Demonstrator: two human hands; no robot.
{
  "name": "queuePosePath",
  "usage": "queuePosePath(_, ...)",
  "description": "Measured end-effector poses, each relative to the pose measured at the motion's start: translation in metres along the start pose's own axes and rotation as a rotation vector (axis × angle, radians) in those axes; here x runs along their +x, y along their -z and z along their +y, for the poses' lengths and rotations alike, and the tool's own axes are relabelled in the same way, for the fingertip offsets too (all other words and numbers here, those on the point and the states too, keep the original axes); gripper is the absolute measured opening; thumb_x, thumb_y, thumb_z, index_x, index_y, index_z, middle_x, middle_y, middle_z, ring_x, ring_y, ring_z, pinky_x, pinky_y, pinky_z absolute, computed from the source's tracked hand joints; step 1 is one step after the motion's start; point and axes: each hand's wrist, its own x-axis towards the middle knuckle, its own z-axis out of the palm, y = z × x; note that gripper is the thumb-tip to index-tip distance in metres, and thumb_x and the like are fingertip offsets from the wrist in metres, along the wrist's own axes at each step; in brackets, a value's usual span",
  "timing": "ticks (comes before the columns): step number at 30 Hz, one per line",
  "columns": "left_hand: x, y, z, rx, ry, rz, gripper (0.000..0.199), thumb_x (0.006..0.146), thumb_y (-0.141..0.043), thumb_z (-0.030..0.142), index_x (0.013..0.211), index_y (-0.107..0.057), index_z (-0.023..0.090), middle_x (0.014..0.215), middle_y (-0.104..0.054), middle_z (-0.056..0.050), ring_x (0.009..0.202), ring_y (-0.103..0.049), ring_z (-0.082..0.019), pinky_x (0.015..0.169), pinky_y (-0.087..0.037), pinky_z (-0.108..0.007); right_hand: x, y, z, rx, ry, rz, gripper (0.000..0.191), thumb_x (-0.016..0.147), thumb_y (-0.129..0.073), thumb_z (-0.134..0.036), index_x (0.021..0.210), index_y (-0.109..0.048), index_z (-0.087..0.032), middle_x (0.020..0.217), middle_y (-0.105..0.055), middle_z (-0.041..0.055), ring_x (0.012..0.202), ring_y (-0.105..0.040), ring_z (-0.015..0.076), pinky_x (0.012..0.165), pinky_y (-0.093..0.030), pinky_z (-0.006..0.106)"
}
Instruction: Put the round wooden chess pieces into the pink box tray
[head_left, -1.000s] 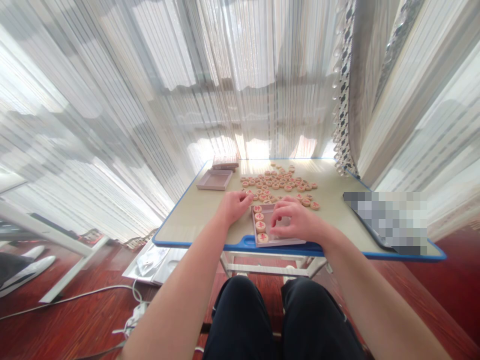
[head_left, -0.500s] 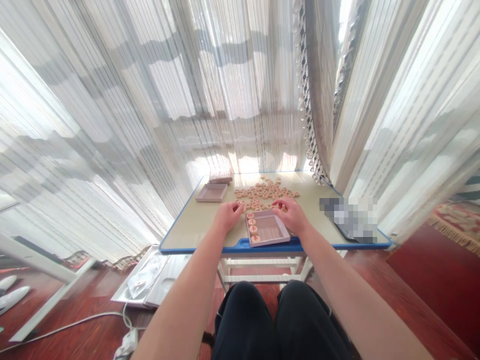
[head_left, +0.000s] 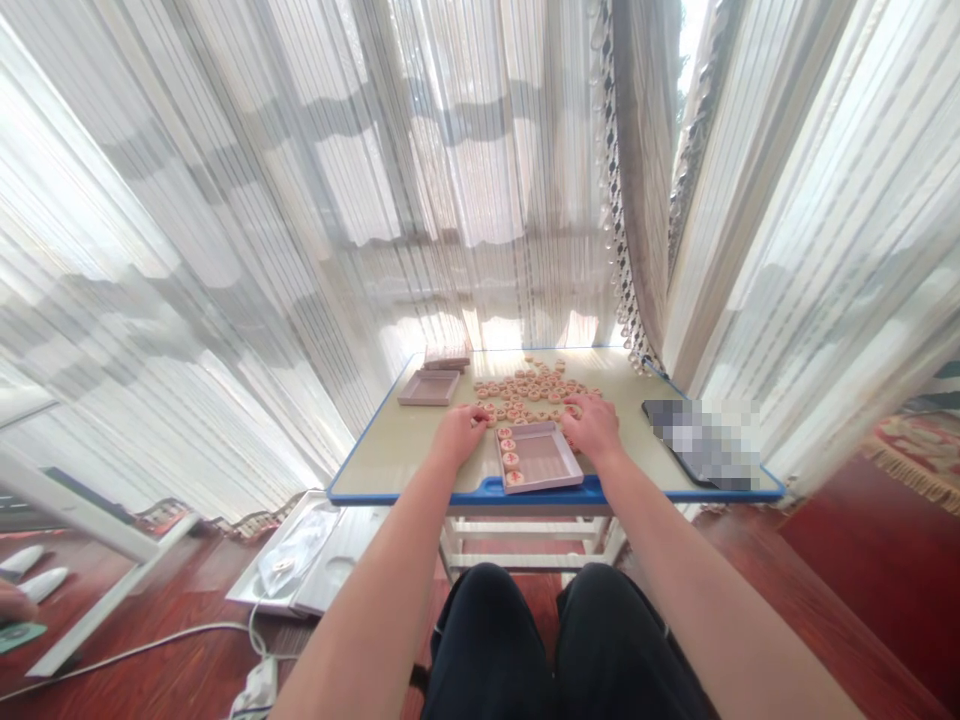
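Flat, round discs [head_left: 534, 388], pale and wood-like, many marked in red, lie loosely clustered just beyond the left hand [head_left: 459, 435] and right hand [head_left: 592, 425]. Between the hands, slightly nearer the seated person, sits a shallow, thin-walled box [head_left: 544, 460]; a column of four discs [head_left: 511, 461] lines its wall on the left hand's side. A similar tray [head_left: 429, 388] rests beyond the left hand on the smooth, blue-edged tabletop [head_left: 390, 460]. Both bare forearms reach forward, palms down. The left fingers curl narrowly beside the nearest discs; whether they pinch one cannot be told. The right fingers bend beside the box's far corner, their grip and any contents hidden.
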Motion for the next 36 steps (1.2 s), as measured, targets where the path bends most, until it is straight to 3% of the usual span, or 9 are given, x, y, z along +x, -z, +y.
queuePosePath(21,0.0,0.0,0.001,0.03,0.008,-0.003,0.026,0.075,-0.05,0.014,0.087,-0.073,0.022,0.093,-0.071,-0.003,0.086,-0.063,-0.017,0.086,-0.046,-0.026,-0.002,0.002,0.0,0.032,-0.002,0.036,0.032,0.069,-0.051,-0.025,0.096,-0.069,-0.024,0.108,-0.065,0.0043,0.104,-0.049,0.0287,0.09,-0.037,0.042)
queuePosePath(29,0.0,0.0,0.002,0.032,0.013,0.004,0.024,0.077,-0.05,0.016,0.086,-0.072,0.02,0.09,-0.071,-0.004,0.082,-0.063,-0.017,0.083,-0.046,-0.026,-0.009,0.003,-0.005,0.258,0.278,0.059,0.015,0.067,-0.057,-0.026,0.072,-0.072,-0.026,0.096,-0.067,0.0015,0.1,-0.052,0.0226,0.099,-0.03,0.038)
queuePosePath(36,0.0,0.001,0.003,-0.006,0.022,-0.01,0.022,0.078,-0.055,0.034,0.083,-0.071,0.019,0.086,-0.071,-0.005,0.078,-0.062,-0.017,0.078,-0.047,-0.027,-0.011,0.006,-0.007,0.245,0.334,-0.036,0.016,0.07,-0.056,-0.027,0.071,-0.072,-0.026,0.096,-0.067,0.0011,0.103,-0.052,0.0211,0.1,-0.028,0.036)
